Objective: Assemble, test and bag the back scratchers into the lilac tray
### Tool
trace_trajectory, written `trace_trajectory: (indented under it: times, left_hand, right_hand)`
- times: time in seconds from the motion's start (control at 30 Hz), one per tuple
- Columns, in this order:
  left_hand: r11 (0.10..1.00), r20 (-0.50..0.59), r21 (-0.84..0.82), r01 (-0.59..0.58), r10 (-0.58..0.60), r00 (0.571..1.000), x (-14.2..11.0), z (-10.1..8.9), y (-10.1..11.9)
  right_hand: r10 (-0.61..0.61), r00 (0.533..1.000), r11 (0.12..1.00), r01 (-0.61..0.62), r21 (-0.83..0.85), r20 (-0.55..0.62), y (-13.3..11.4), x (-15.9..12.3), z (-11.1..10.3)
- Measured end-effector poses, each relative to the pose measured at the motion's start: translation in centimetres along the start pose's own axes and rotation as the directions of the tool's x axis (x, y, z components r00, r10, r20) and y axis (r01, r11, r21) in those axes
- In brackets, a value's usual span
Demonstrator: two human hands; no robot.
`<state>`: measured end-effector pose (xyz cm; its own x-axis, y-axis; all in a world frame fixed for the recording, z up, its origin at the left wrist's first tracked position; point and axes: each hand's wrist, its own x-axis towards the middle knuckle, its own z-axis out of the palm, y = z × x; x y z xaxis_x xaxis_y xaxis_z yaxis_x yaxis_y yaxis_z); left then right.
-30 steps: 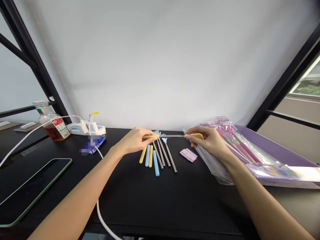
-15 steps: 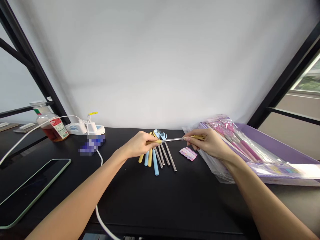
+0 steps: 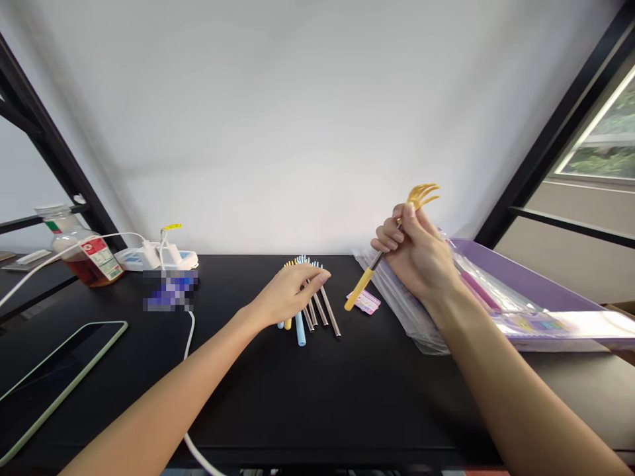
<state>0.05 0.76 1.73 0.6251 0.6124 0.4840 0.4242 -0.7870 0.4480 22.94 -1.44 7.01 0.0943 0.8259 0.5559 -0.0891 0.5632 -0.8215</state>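
The right hand [image 3: 414,254] was up in the air over the tabletop [image 3: 317,403], and its grip was clamped on the thin metal stick of a yellow back scratcher [image 3: 359,289]. The little yellow claw [image 3: 421,195] poked up above the hand, and the yellow handle [image 3: 359,289] slanted down to the left. Holding the stick close under the claw made it steady. The left hand [image 3: 290,296] was open, with its grip apart, and lay over a small pile of metal sticks [image 3: 322,311] and blue handles [image 3: 300,329]. A pink card [image 3: 366,303] sat just beside the pile, and a purple tray [image 3: 520,271] held shiny bags [image 3: 397,317].
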Motion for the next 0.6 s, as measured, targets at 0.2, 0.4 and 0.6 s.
trace_trajectory:
  times: [0.2, 0.4, 0.6]
  left_hand:
    - [0.998, 0.039, 0.059, 0.020, -0.023, 0.999, -0.1, -0.2, -0.4]
    - [0.999, 0.061, 0.030, 0.042, -0.043, 0.997, -0.1, 0.0, -0.1]
    - [0.998, 0.046, 0.046, 0.042, -0.044, 0.998, -0.1, -0.1, -0.5]
  right_hand:
    - [0.038, 0.994, 0.995, -0.047, 0.089, 0.099, 1.0, -0.5, 1.9]
    - [-0.027, 0.978, 0.999, 0.017, 0.050, 0.208, 2.1, -0.7, 3.4]
    - [-0.042, 0.978, 0.998, 0.033, 0.050, 0.205, 2.9, -0.7, 3.7]
